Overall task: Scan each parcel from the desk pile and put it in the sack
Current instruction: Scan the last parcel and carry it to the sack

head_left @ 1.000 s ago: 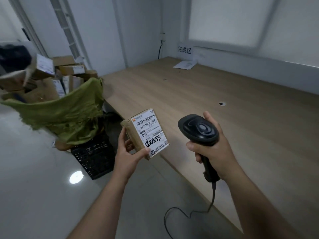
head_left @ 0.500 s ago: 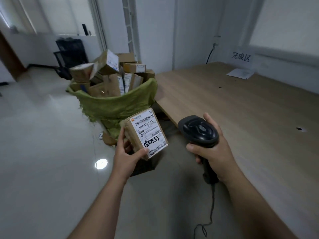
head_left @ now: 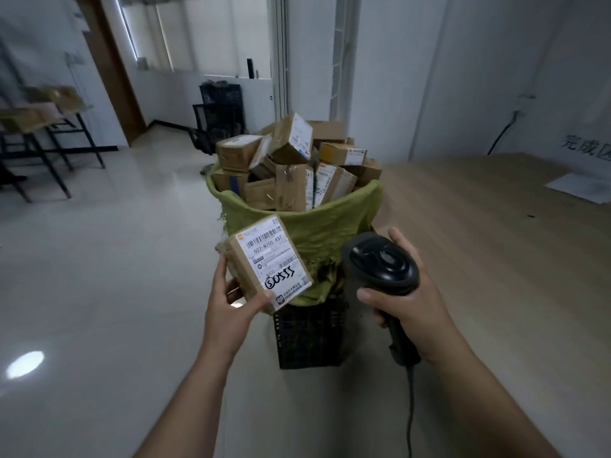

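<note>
Head view: left hand [head_left: 228,312] grips labelled parcel [head_left: 268,262]; right hand [head_left: 408,309] wrapped round scanner [head_left: 380,264] handle.

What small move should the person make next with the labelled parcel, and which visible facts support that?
Probably lift the parcel up and forward over the rim of the green sack, onto the heaped boxes. The left hand grips it just in front of the sack; the right hand holds the scanner off to the side.

Wall sign [head_left: 587,148] cut by right edge, scanner cable [head_left: 411,408] leaving bottom edge, far-left boxes [head_left: 56,97] blurred, parcel label [head_left: 274,259] fine print unreadable
</note>
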`<state>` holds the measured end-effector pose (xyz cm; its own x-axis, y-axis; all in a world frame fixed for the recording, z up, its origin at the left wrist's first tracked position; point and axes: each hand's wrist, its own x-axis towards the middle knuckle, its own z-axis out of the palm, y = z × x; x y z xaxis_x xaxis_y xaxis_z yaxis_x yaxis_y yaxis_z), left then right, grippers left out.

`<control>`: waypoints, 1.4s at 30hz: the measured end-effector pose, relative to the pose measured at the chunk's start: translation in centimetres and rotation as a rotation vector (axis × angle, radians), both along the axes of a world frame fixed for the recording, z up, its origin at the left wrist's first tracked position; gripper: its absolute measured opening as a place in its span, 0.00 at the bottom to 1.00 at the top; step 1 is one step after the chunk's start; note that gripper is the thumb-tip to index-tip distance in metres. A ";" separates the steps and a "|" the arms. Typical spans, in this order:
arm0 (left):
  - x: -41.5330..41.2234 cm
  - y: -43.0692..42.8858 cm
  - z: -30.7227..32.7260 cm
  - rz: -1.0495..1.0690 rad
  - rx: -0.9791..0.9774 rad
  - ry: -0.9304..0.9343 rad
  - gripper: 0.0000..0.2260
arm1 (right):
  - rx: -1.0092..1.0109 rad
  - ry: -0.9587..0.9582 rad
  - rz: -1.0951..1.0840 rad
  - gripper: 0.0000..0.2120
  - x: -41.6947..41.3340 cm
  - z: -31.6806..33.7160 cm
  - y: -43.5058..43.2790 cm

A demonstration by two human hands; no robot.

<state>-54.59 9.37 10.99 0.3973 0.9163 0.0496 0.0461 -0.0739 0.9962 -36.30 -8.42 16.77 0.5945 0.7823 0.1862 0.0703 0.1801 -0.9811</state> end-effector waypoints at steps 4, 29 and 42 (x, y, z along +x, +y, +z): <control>2.3 5.0 0.3 0.072 0.004 -0.017 0.46 | 0.010 0.000 0.047 0.47 3.3 0.2 5.2; 14.6 33.2 7.9 0.217 0.164 0.518 0.45 | -0.012 -0.078 0.038 0.48 14.6 2.9 25.4; 15.6 35.6 7.4 0.037 0.296 0.655 0.37 | -0.033 -0.123 0.001 0.47 14.5 3.1 29.2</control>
<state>-39.00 44.93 18.40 0.3993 0.9148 0.0603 0.6352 -0.3235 0.7014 -21.83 20.81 19.83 0.5682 0.7896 0.2318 0.1901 0.1481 -0.9705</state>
